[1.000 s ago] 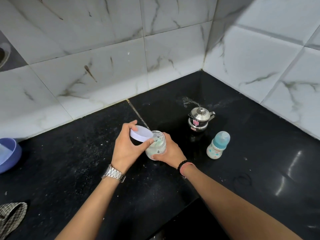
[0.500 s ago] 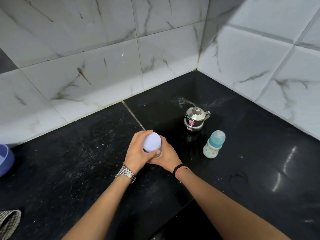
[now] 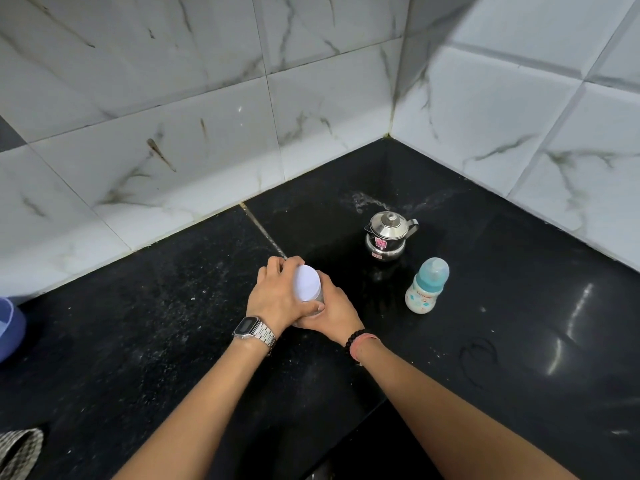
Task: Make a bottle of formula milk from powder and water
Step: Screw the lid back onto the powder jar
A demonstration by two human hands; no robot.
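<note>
A small clear jar stands on the black counter (image 3: 173, 341), almost hidden by my hands; only its white lid (image 3: 307, 283) shows. My left hand (image 3: 277, 296) wraps over the lid from the left. My right hand (image 3: 334, 311) grips the jar's body from the right and front. A baby bottle (image 3: 426, 285) with a teal cap and whitish contents stands upright to the right of my hands. Behind it sits a small steel lidded pot (image 3: 388, 237) with a spout.
Tiled walls meet in a corner behind the pot. A blue bowl (image 3: 10, 329) is at the far left edge. A checked cloth (image 3: 19, 452) lies at the bottom left. The counter's front edge runs beneath my forearms.
A second ago my left hand held the white lid tilted off the open jar. The lid now sits on the jar and my left hand is clasped over it.
</note>
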